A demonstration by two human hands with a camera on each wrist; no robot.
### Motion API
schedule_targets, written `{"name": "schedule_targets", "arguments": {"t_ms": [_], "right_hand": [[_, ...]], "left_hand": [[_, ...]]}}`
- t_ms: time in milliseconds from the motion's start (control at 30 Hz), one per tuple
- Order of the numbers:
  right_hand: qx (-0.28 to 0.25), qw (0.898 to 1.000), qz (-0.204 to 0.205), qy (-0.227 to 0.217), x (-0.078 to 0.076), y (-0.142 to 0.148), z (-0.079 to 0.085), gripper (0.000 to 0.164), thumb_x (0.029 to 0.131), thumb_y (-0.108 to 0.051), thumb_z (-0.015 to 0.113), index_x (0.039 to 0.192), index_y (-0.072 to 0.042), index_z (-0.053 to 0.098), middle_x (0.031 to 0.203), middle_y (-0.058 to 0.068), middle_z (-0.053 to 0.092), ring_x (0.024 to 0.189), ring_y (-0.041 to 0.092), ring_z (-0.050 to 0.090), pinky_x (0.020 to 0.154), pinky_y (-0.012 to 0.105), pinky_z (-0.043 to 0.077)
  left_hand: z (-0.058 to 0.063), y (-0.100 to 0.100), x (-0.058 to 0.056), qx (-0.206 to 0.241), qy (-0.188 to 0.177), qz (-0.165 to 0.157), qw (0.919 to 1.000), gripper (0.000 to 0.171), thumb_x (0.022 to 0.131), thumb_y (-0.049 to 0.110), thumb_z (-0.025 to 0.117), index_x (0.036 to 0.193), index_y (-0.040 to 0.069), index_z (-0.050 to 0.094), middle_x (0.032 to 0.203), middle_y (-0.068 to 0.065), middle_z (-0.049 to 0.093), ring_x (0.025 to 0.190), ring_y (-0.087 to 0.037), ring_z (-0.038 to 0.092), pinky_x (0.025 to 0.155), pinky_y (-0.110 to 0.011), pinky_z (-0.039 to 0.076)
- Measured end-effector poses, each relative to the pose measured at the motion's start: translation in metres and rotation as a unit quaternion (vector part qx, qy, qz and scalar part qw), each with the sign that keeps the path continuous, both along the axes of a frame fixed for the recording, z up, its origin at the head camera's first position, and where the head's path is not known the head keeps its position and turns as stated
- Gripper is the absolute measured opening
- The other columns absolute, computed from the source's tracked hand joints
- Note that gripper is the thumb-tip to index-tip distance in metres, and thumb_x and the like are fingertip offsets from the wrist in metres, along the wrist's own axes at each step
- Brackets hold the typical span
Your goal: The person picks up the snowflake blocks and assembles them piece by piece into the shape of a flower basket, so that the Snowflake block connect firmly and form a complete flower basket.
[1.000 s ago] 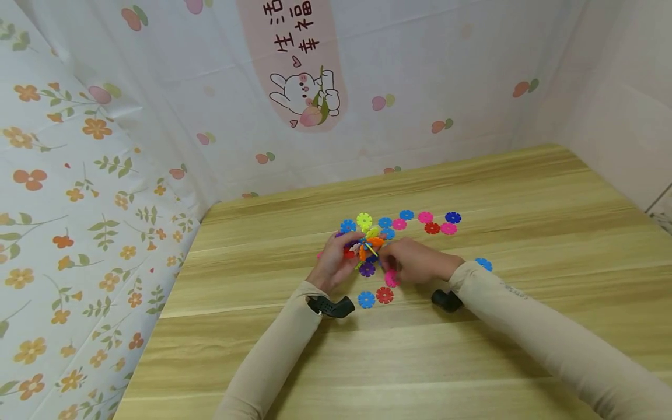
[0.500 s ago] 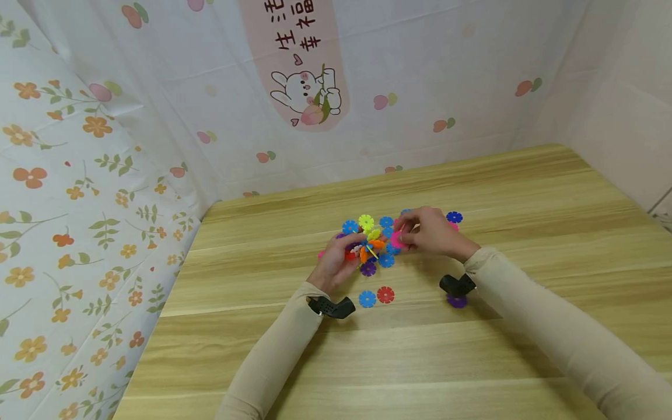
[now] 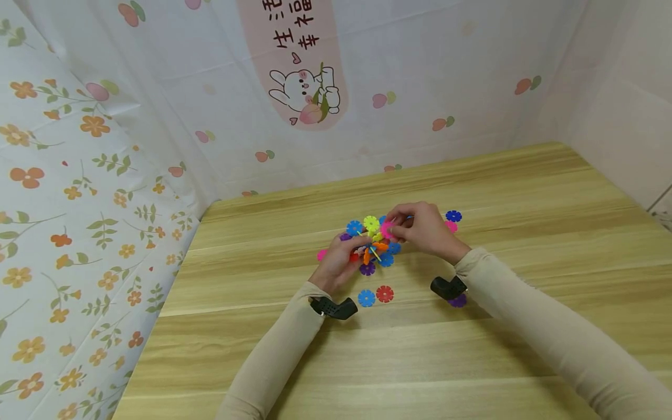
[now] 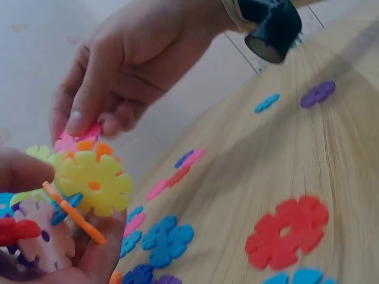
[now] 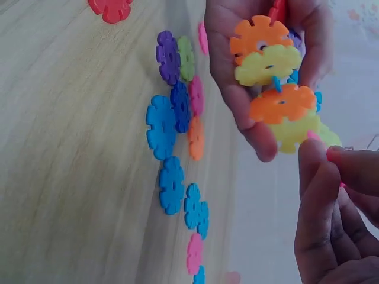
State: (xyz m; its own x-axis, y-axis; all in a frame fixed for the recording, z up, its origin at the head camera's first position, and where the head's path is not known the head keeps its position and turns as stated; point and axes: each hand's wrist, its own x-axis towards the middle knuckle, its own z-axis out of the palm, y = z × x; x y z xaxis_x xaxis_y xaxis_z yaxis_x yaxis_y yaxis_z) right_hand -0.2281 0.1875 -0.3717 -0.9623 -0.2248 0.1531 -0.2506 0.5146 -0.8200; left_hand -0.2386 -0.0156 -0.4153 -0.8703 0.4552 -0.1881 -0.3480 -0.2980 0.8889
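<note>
My left hand [image 3: 336, 265] holds a cluster of interlocked flower-shaped plastic discs. Orange [image 5: 283, 102], yellow [image 4: 109, 186] and pale pink [image 4: 44, 234] discs show in it, slotted together at angles. Between thumb and fingers, my right hand [image 3: 422, 227] pinches a bright pink disc [image 3: 387, 230]. That disc is right at the cluster's yellow-green edge, and in the right wrist view the fingertips mostly cover it. The palm of the left hand hides part of the cluster.
Loose discs lie on the wooden table [image 3: 315, 361], several of them below and behind the hands. Nearer the front are a blue disc [image 3: 366, 298] and a red disc [image 3: 385, 293]. A purple disc [image 3: 458, 300] lies by the right wrist camera, a dark blue one [image 3: 454, 216] farther back.
My right hand has lifted the pink disc from low in front of the cluster, carried it up and back, then left against the cluster. The left hand has stayed nearly in place.
</note>
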Motion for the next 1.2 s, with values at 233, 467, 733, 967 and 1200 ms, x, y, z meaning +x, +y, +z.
{"name": "schedule_targets", "arguments": {"t_ms": [233,467,733,967,1200], "right_hand": [[-0.038,0.999,-0.022,-0.009,-0.003,0.000,-0.001,0.015,0.092,-0.004,0.070,0.105,0.002,0.072,0.083,0.017,0.072,0.069,0.031,0.072,0.062,0.035,0.061],[-0.065,0.996,-0.060,0.002,-0.004,0.002,-0.010,0.010,0.091,-0.011,0.074,0.095,-0.002,0.075,0.080,0.023,0.073,0.062,0.032,0.069,0.054,0.028,0.056],[-0.055,0.996,-0.039,0.062,-0.002,-0.001,-0.011,0.006,0.090,-0.006,0.074,0.086,-0.002,0.076,0.075,0.015,0.073,0.064,0.035,0.069,0.056,0.020,0.056],[-0.039,0.999,-0.017,0.028,-0.004,0.003,-0.012,0.010,0.093,-0.008,0.071,0.085,-0.003,0.075,0.076,0.016,0.072,0.063,0.032,0.066,0.055,0.024,0.054],[0.012,0.999,0.030,-0.029,-0.007,0.016,-0.014,0.022,0.102,-0.016,0.057,0.108,-0.001,0.073,0.086,0.019,0.072,0.065,0.034,0.066,0.055,0.028,0.053]], "left_hand": [[0.001,0.003,0.001,-0.007,0.004,0.003,1.0000,0.011,0.101,0.002,0.052,0.096,0.008,0.060,0.093,0.003,0.060,0.087,-0.008,0.060,0.075,-0.016,0.053],[0.001,0.008,0.003,-0.004,0.010,0.006,0.9999,0.011,0.102,0.003,0.050,0.104,0.009,0.058,0.104,0.004,0.061,0.098,-0.008,0.060,0.085,-0.018,0.053],[0.005,0.015,0.005,-0.035,0.015,0.008,0.9992,0.024,0.103,0.006,0.052,0.126,-0.001,0.053,0.108,0.003,0.060,0.103,-0.010,0.059,0.089,-0.021,0.052],[0.005,0.015,0.006,-0.040,0.016,0.002,0.9991,0.017,0.102,0.006,0.054,0.118,0.001,0.054,0.100,0.004,0.057,0.097,-0.011,0.057,0.086,-0.020,0.051],[-0.003,0.003,0.007,-0.044,-0.022,0.016,0.9987,0.004,0.101,0.008,0.054,0.102,0.009,0.057,0.098,0.003,0.059,0.089,-0.009,0.058,0.077,-0.019,0.051]]}}
